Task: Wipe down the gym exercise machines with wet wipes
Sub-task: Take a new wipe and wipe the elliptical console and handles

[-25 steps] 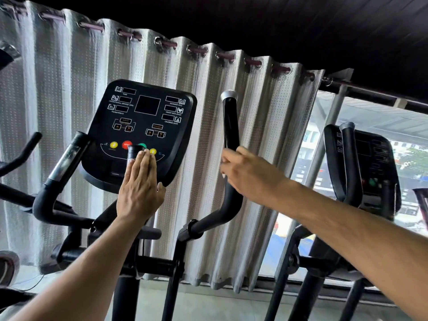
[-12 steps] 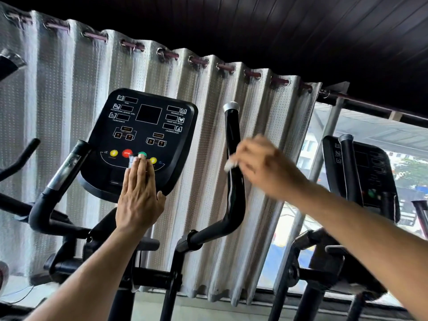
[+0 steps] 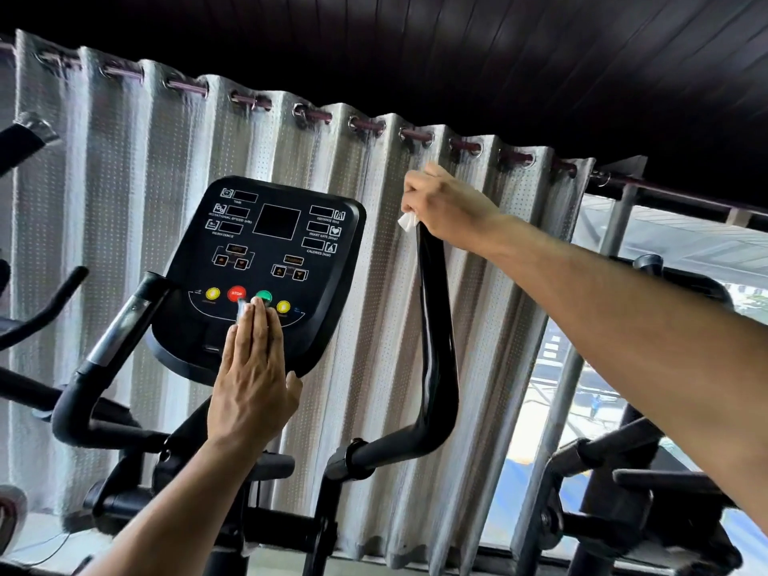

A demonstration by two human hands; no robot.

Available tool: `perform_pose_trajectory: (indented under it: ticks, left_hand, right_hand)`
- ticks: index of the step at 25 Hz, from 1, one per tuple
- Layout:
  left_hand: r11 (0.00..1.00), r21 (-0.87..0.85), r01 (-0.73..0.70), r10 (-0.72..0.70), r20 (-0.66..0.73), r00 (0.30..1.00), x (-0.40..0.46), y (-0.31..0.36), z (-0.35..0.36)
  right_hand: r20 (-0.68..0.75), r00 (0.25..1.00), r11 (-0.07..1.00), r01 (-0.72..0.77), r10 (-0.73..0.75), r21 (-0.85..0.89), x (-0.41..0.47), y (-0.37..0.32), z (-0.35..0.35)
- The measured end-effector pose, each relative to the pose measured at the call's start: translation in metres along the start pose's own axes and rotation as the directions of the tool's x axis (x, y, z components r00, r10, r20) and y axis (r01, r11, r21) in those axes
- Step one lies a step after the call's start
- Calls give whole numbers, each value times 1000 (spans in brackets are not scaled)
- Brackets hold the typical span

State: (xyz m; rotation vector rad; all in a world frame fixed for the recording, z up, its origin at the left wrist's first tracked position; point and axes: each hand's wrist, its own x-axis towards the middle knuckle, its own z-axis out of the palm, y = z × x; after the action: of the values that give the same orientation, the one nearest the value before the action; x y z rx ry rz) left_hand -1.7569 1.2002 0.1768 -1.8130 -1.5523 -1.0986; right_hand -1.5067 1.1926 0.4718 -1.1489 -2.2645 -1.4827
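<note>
At the top of the right handlebar (image 3: 436,334), a crumpled white wipe (image 3: 408,221) pokes out below my right hand (image 3: 446,207), whose fingers curl round it and the glossy black bar. My left hand (image 3: 253,384) lies flat, fingers pressed together, on the console (image 3: 266,259) below its coloured buttons (image 3: 237,293).

Our right hand (image 3: 446,207) covers the top end of the glossy black upright handlebar (image 3: 434,326), and most of the crumpled white wet wipe (image 3: 408,221) stays hidden under our fingers. Our flat left hand (image 3: 253,376) hides the lower middle of the black console panel (image 3: 270,226), whose small white labels blur. The dark second exercise machine (image 3: 648,484) runs off the right edge.
</note>
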Motion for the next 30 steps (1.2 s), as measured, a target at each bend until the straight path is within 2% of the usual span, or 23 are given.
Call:
perform_pose_trajectory:
  ticks: [1,3,4,7,9,11,13,16,19,21,26,30]
  left_hand:
    - [1000,6,-6,6,-12,1000,0,-1,1]
    - [1000,8,-13,13,-22,1000,0,-1,2]
    - [1000,8,-9,10,-23,1000,0,-1,2]
    - [1000,14,4,-4,-12,1000,0,0,1]
    - [1000,14,6,-6,1,1000,-1,0,1]
    - [1000,14,5,-5,5,1000,-1,0,1]
    - [1000,9,6,-6,-6,1000,-1,0,2]
    - [1000,5,7,-7,-5,1000,-1,0,0]
    - [1000,5,8,-8,0,1000,0,1,0]
    - [1000,3,0,0,-8,1000,0,1,0]
    - [1000,8,-8,8,5,1000,-1,0,0]
    - [1000,14,2,-2,25,1000,-1,1,-2]
  right_hand:
    - [11,1000,1000,-4,5,-15,10,6,-1]
    - [106,985,974,-155,138,168,22,16,-13]
    - [199,960,927,-250,199,280,25,21,-19]
    - [420,853,704,-503,310,501,26,34,-22]
    - [467,815,562,-576,343,594,23,36,-18]
    - [514,776,348,-626,366,698,21,35,-12]
    - [552,752,129,-626,359,769,14,36,-5]
    - [557,749,-125,-553,358,824,-8,37,14]
    - [540,703,-345,-418,463,840,-29,23,37]
    - [511,658,-365,-361,553,859,-43,12,48]
    - [437,618,-261,-358,654,897,-57,-5,53]
    - [477,521,-368,-305,708,878,-43,-20,59]
